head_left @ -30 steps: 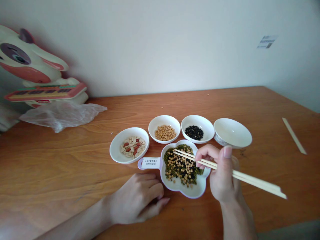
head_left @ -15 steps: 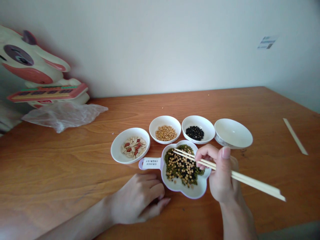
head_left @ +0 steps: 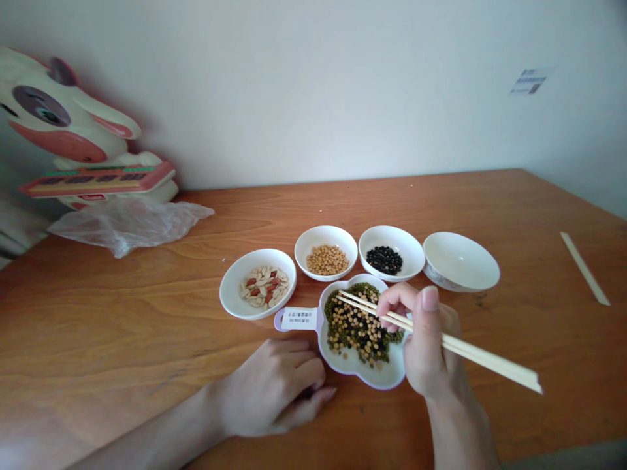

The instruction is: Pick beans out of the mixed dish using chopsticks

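My right hand pinches a pair of pale wooden chopsticks, their tips close together over the beans. Beneath the tips lies a white, flower-shaped dish with a lilac rim and a labelled handle. Mixed green, black and tan beans fill much of it. Whether a bean is caught between the tips is too small to tell. Just left of the dish, below its handle, my left hand rests on the table with its fingers curled in, holding nothing that I can see.
Behind the dish stand white bowls: one with pale and reddish nuts, one with tan beans, one with black beans, and another white bowl. A wooden strip, plastic bag and cow toy lie farther out.
The chopstick tips have shifted slightly left and down relative to the dish, and the right hand with them. My left hand keeps its place. The whole view has shifted slightly.
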Demonstrator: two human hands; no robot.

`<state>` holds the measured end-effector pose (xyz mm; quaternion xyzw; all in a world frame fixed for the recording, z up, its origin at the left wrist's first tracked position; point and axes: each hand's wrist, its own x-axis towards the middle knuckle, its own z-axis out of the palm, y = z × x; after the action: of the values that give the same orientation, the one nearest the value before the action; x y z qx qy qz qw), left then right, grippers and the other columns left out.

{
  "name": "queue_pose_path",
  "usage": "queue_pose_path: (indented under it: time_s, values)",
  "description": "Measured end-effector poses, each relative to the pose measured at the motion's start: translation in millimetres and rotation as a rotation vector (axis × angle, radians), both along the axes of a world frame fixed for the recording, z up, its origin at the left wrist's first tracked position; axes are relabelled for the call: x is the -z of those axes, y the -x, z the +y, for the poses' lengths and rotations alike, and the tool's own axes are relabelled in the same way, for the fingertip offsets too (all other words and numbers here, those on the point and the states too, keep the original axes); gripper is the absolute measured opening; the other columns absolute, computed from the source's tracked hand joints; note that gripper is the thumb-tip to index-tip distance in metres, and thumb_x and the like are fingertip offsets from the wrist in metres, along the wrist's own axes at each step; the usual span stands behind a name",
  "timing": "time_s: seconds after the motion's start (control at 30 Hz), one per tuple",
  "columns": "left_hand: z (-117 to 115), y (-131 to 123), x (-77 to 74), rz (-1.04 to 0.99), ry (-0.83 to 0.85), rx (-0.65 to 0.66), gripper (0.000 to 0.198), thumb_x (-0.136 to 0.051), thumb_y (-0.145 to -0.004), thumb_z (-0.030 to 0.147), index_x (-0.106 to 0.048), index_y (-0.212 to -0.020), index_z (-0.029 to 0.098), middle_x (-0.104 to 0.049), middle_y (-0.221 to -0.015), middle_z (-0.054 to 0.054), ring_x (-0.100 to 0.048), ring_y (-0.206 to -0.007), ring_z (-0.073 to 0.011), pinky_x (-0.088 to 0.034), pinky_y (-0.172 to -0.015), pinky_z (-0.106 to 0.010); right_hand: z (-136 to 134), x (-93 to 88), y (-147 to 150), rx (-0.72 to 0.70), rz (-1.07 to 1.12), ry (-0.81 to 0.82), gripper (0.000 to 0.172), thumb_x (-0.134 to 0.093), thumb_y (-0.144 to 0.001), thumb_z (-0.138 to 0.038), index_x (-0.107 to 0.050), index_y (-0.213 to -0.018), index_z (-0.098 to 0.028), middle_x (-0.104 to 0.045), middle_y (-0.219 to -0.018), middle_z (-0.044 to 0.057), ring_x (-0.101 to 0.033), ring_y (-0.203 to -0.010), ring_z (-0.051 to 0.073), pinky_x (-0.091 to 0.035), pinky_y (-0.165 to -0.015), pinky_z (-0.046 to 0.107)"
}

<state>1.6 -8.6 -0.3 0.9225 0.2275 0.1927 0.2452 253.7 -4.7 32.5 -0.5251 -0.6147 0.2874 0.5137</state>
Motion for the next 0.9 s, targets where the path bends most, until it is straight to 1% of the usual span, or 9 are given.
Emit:
queue_pose_path:
  time_s: [0.17, 0.33, 0.53, 0.73, 0.9]
  values:
    - [0.4, 0.4, 0.9, 0.000, -0.019, -0.012, 0.019, -0.056, -0.106, 0.023, -0.056, -0.088, 0.022, -0.068, -0.080, -0.002, -0.061, -0.072, -0.0188, -0.042, -0.065, -0.032, -0.3, 0.1, -2.7, 0.026, -0.027, 0.010, 0.078, -0.018, -0.110, -0.070, -0.065, -0.070, -0.023, -0.060, -0.059, 0.002, -0.056, -0.056, 0.016, -0.041, -0.055, 0.030]
    - [0.8, -0.5, -1.3, -0.009, 0.000, -0.002, 0.018, -0.056, -0.106, 0.022, -0.057, -0.088, 0.022, -0.069, -0.081, -0.003, -0.062, -0.072, -0.0184, -0.043, -0.066, -0.031, 0.8, -1.3, -2.8, 0.031, -0.026, 0.004, 0.078, -0.017, -0.110, -0.070, -0.063, -0.069, -0.023, -0.059, -0.058, 0.002, -0.056, -0.056, 0.016, -0.041, -0.055, 0.030]
    - [0.8, -2.0, -3.6, -0.007, -0.017, -0.008, 0.019, -0.055, -0.106, 0.022, -0.056, -0.087, 0.022, -0.069, -0.080, -0.003, -0.061, -0.071, -0.0186, -0.043, -0.065, -0.032, 0.8, 0.7, 0.4, 0.030, 0.006, 0.004, 0.077, -0.020, -0.110, -0.070, -0.065, -0.070, -0.022, -0.060, -0.059, 0.002, -0.057, -0.056, 0.016, -0.042, -0.055, 0.030]
    - [0.5, -1.2, -3.4, -0.005, -0.025, -0.008, 0.019, -0.055, -0.107, 0.022, -0.057, -0.088, 0.022, -0.069, -0.081, -0.003, -0.063, -0.073, -0.0188, -0.045, -0.066, -0.032, 0.7, -0.7, 2.9, 0.079, -0.007, -0.002, 0.080, -0.018, -0.110, -0.071, -0.066, -0.067, -0.022, -0.060, -0.056, 0.003, -0.056, -0.055, 0.016, -0.041, -0.054, 0.030]
    - [0.4, -0.9, -2.5, -0.016, -0.033, -0.011, 0.019, -0.055, -0.106, 0.023, -0.057, -0.088, 0.022, -0.069, -0.080, -0.003, -0.063, -0.072, -0.0189, -0.045, -0.065, -0.032, 1.2, -1.7, 2.6, 0.074, -0.021, -0.008, 0.082, -0.017, -0.109, -0.072, -0.066, -0.066, -0.022, -0.060, -0.054, 0.003, -0.056, -0.053, 0.016, -0.040, -0.052, 0.030]
